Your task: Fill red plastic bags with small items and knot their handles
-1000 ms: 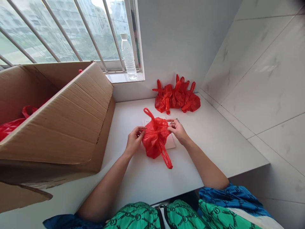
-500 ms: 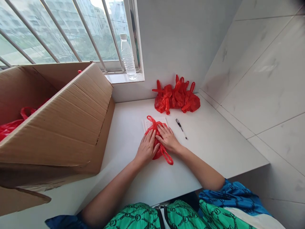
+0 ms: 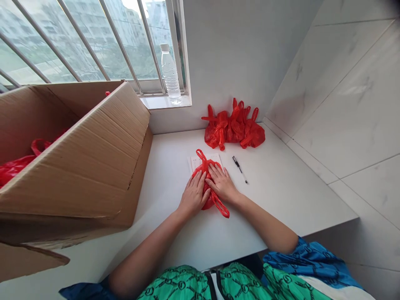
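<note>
Under both my hands lies a red plastic bag [image 3: 208, 202] with looped handles; what is inside it is hidden. My left hand [image 3: 194, 192] rests flat on its left side, fingers stretched out. My right hand [image 3: 221, 183] lies flat on its upper right side, fingers extended and nearly touching the left hand. One handle loop sticks out at the top, another at the lower right. A sheet of printed paper [image 3: 215, 157] is partly covered by the bag. Right of my right hand lies a black and clear pen [image 3: 240, 169].
Several knotted red bags [image 3: 234, 127] sit against the wall at the back of the white table [image 3: 281, 183]. A large open cardboard box [image 3: 84, 162] with red bags inside stands on the left. A clear water bottle [image 3: 170, 77] stands on the window sill. Tiled wall borders the right.
The view has shifted slightly, so everything appears a little further right. My hands stay flat on the red bag, with hardly any movement.
</note>
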The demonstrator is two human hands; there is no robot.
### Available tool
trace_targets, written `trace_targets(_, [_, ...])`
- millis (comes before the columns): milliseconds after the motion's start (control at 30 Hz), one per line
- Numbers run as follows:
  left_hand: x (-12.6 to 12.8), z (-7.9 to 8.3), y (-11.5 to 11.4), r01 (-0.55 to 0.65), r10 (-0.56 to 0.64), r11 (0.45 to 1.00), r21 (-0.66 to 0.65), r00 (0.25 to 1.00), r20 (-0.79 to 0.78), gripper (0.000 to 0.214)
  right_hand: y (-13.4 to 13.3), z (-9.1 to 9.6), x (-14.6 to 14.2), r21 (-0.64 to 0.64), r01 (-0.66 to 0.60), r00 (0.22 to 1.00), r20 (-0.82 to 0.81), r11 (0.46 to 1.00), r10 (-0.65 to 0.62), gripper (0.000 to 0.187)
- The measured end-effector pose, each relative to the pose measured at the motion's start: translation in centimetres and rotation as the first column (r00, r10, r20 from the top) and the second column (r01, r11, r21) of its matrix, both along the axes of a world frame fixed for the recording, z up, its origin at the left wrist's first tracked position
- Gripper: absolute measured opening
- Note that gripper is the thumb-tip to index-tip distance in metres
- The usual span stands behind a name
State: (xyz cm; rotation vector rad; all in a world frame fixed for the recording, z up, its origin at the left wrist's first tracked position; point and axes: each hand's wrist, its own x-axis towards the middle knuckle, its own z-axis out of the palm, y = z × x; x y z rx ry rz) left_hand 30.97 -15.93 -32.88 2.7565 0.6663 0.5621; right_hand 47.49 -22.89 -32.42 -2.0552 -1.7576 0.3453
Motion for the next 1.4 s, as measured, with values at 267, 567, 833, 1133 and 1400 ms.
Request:
trace_targets(267, [0.0, 0.1, 0.0, 0.001, -0.001, 1.0, -0.018, 1.0, -0.003, 0.061, 0.0, -0.1, 0.1, 0.01, -0.003, 1.0, -0.001, 1.0, 0.003, 0.067])
trace_targets(567, [0.0, 0.4, -0.2, -0.009, 0.008, 0.999, -0.032, 1.0, -0.029, 0.061, -0.1, 0.1, 0.0, -0.001, 0.0, 1.0, -0.006, 1.0, 0.0, 0.068])
trace_targets(833, [-0.1, 0.3, -0.1, 0.004, -0.004, 0.999, -0.037, 1.0, 0.001, 0.061, -0.1, 0.0, 0.0, 0.008, 0.0, 1.0, -0.009, 1.0, 0.0, 0.066])
trace_targets(1133, [0.0, 0.8, 0.6, 0.06, -0.049, 0.983, -0.173, 0.996, 0.069, 0.058, -0.4, 0.8, 1.0, 0.006, -0.038, 0.975, -0.22, 0.999, 0.039, 0.069])
trace_targets(1400, [-0.8, 4.5, 2.6, -0.13, 0.32, 0.854, -0.503, 0.895, 0.311, 0.041, -1.7, 2.3, 5.9, 0.313, 0.355, 0.736, -0.674, 0.881, -0.057, 0.046])
